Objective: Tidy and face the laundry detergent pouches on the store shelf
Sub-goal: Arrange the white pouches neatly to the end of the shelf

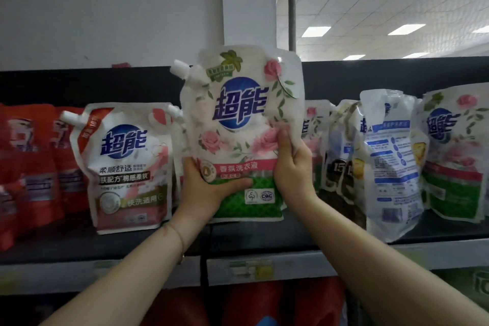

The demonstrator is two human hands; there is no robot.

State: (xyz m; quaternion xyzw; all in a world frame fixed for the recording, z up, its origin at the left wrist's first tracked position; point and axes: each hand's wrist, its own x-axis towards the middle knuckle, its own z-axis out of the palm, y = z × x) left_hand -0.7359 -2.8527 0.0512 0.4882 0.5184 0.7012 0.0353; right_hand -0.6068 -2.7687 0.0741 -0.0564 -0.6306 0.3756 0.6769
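Note:
A white detergent pouch with pink roses and a green base [239, 124] is held upright above the shelf [264, 235], its front toward me and its spout at upper left. My left hand [209, 185] grips its lower left edge, thumb across the green band. My right hand [289, 164] clasps its right side. To the left stands a white and pink pouch [127, 164] facing front. On the right, a pouch [391, 164] leans with its blue-printed back outward, and another rose pouch [455, 153] faces front.
Red pouches [29, 164] fill the shelf's left end. Yellow and dark pouches [341, 156] stand crowded behind my right hand. A price strip [248, 270] runs along the shelf's front edge, with red containers [238, 302] below. A grey pole [291, 2] rises behind.

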